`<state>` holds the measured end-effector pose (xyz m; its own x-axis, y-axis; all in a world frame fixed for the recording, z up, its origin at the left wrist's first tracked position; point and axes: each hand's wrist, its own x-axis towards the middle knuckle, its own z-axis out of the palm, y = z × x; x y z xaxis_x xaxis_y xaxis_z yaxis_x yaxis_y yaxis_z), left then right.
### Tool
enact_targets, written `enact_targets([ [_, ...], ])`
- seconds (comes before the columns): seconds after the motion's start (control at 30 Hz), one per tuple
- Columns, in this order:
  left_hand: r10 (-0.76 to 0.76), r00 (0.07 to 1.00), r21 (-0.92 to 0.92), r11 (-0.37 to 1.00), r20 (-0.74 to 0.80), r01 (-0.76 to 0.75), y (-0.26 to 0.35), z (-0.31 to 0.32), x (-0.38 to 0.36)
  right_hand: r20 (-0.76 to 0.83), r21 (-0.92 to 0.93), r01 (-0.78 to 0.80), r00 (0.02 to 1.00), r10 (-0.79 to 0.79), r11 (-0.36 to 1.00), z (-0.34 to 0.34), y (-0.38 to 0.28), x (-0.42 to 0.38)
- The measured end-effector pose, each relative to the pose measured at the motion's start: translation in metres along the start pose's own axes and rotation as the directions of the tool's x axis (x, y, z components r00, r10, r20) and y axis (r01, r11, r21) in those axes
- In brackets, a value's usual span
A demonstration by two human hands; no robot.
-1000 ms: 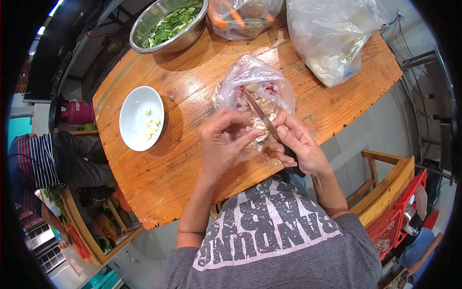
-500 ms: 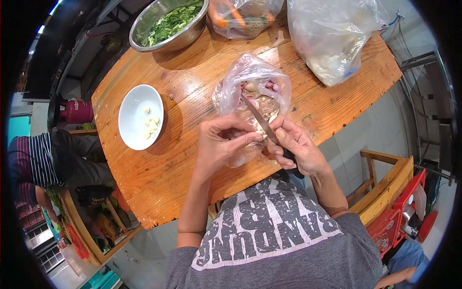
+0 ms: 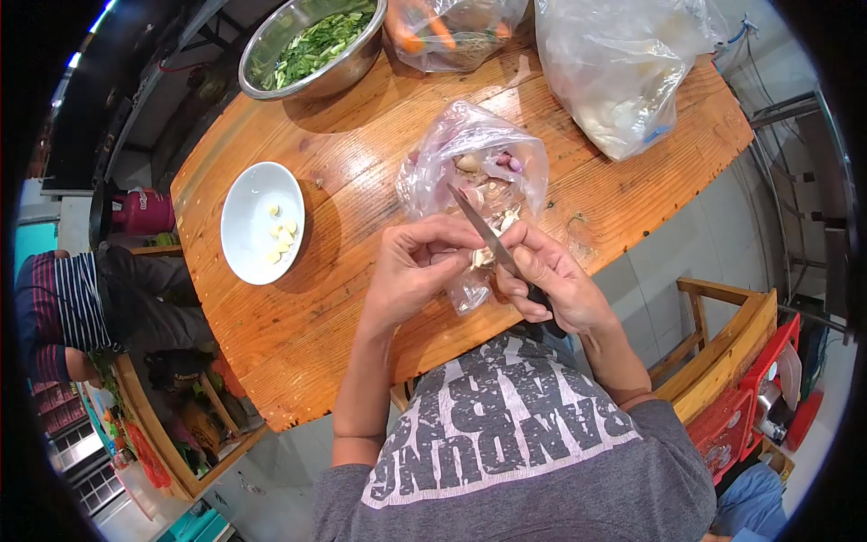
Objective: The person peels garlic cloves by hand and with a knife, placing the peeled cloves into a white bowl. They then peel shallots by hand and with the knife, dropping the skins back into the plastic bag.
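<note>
Between the fingertips of my left hand is a garlic clove, partly hidden by the fingers. My right hand is closed around the black handle of a knife, its blade pointing up and left across the clove. Under both hands lies an open clear plastic bag holding garlic, peel and a few small shallots. To the left on the table, a white bowl contains several peeled cloves.
A metal bowl of chopped greens stands at the back of the wooden table. Beside it are a bag of carrots and a large white plastic bag. Another person stands at left; red crates are at lower right.
My left hand has shifted slightly left, and more of the clove shows beside the blade. The knife stays in my right hand. The person at left has moved an arm.
</note>
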<state>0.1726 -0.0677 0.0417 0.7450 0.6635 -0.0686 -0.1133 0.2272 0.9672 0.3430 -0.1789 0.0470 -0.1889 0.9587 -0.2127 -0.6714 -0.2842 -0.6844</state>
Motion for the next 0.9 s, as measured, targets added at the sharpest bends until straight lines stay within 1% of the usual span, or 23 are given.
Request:
enact_targets([
  [0.07,-0.014,1.0,-0.023,1.0,0.0,0.014,0.002,0.0,0.0,-0.003,-0.02,0.011,1.0,-0.011,1.0,0.0,0.0,0.0],
  [0.17,-0.12,0.993,-0.146,0.982,-0.012,0.117,0.011,0.004,-0.001,-0.005,-0.08,0.023,1.0,-0.024,0.997,0.001,-0.002,0.0],
  [0.23,-0.132,0.991,-0.151,0.98,0.004,0.131,0.004,0.001,-0.001,0.005,-0.121,0.019,1.0,-0.019,0.992,0.002,-0.003,0.0],
  [0.33,-0.152,0.988,-0.15,0.977,0.016,0.153,0.003,0.001,0.0,-0.017,-0.089,0.029,0.999,-0.031,0.996,0.0,0.002,0.0],
  [0.47,-0.188,0.982,-0.146,0.971,0.02,0.189,0.01,0.0,-0.001,-0.109,-0.046,0.106,0.988,-0.11,0.993,0.003,0.003,0.003],
  [0.53,-0.181,0.983,-0.148,0.973,0.004,0.179,0.01,-0.001,-0.001,-0.133,-0.022,0.145,0.98,-0.147,0.989,-0.002,0.003,0.003],
  [0.63,-0.165,0.986,-0.181,0.971,-0.037,0.156,0.008,0.003,0.0,-0.131,-0.043,0.097,0.986,-0.102,0.994,0.001,-0.005,0.003],
  [0.83,-0.046,0.989,-0.237,0.971,-0.143,0.01,-0.003,0.005,0.002,-0.077,-0.216,0.083,0.992,-0.101,0.973,0.006,-0.001,0.001],
  [0.9,-0.032,0.988,-0.228,0.974,-0.151,-0.004,-0.004,0.004,0.001,-0.042,-0.208,0.08,0.995,-0.091,0.975,0.004,0.003,0.001],
])
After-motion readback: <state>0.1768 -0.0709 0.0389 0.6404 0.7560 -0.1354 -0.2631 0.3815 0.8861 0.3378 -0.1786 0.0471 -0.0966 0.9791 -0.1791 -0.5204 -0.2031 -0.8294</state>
